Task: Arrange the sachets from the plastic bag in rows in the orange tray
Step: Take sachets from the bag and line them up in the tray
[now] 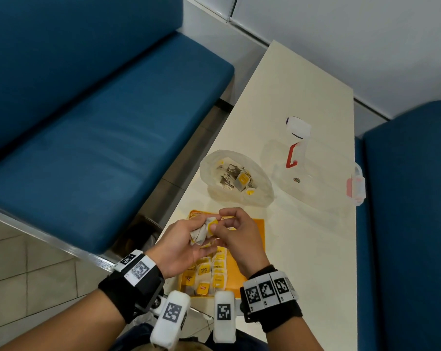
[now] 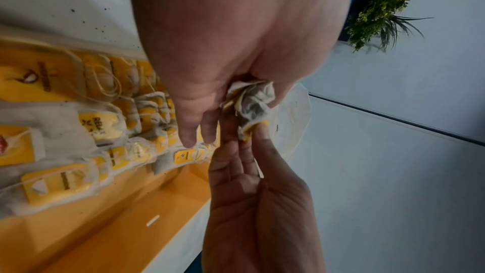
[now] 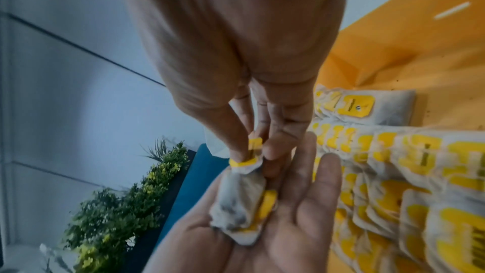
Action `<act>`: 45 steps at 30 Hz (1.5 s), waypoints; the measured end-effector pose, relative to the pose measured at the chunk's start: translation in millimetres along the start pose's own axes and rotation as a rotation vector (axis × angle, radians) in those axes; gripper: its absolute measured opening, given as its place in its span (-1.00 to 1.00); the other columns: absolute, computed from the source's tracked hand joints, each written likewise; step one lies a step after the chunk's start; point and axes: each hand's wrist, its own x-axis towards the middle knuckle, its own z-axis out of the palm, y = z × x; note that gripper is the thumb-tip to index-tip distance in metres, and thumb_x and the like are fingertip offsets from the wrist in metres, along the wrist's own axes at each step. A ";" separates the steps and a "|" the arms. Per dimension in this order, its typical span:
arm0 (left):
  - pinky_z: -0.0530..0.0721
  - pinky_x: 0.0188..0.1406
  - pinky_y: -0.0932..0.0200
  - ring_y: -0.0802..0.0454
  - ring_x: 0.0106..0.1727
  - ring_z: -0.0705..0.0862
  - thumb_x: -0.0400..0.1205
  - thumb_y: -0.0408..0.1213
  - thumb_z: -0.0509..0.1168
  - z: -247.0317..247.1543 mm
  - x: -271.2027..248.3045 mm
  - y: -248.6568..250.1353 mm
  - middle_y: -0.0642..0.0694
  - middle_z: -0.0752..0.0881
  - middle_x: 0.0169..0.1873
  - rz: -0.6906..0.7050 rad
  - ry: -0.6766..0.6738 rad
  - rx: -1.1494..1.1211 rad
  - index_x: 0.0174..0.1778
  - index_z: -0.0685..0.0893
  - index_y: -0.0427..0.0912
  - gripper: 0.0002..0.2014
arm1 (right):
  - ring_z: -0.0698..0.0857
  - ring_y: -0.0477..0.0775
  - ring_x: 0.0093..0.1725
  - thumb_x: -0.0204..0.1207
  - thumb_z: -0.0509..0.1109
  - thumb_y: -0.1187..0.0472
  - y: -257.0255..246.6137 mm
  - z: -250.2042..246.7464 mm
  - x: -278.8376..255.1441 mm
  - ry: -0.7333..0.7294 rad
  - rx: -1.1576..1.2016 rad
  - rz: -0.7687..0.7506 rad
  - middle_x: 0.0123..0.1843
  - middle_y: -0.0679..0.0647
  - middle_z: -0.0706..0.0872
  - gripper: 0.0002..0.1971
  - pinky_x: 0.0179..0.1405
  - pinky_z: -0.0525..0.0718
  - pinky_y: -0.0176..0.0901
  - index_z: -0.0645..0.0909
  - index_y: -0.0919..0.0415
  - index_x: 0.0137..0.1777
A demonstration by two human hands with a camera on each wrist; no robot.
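Both hands over the orange tray [image 1: 255, 252], working a clump of sachets [image 1: 200, 233].

Left hand [image 1: 182, 245] cups the clump; right hand [image 1: 236, 238] pinches one yellow tag. Plastic bag [image 1: 236, 178] sits at 12 o'clock from the tray on the tabletop [image 1: 303, 236].

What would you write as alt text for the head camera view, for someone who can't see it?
Above an orange tray partly filled with rows of sachets, the left hand holds a crumpled clump of sachets while the right hand pinches a yellow tag on it. Beyond, on the white table, sits an open plastic bag with more sachets.
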 end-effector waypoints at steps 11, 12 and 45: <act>0.82 0.07 -0.04 -0.22 0.17 0.78 0.72 -0.37 0.33 -5.0 -2.3 2.7 -0.37 0.77 0.23 0.090 0.046 0.101 0.26 0.75 -0.29 -0.78 | 0.72 0.02 -0.21 0.40 0.51 0.49 -11.2 -16.2 4.8 -0.002 -0.083 0.012 0.00 0.12 0.71 -0.59 -0.20 0.78 -0.07 0.64 0.09 0.18; 0.84 -0.01 0.01 -0.21 0.13 0.79 0.70 -0.40 0.36 -4.0 -2.2 2.1 -0.37 0.78 0.18 0.098 0.050 0.118 0.23 0.76 -0.28 -0.79 | 0.73 0.03 -0.20 0.40 0.51 0.48 -12.0 -16.8 4.7 -0.003 -0.098 -0.013 0.01 0.11 0.72 -0.58 -0.16 0.78 -0.06 0.63 0.08 0.19; 0.84 0.01 0.11 -0.16 0.14 0.84 0.68 -0.64 0.28 -11.3 -4.5 7.4 -0.31 0.83 0.11 0.273 0.125 0.119 0.20 0.73 -0.35 -0.75 | 0.72 -0.17 -0.40 0.48 0.56 0.26 -12.0 -49.3 5.9 0.026 -0.494 -0.111 -0.35 -0.07 0.76 -0.89 -0.35 0.59 -0.36 0.72 0.10 -0.25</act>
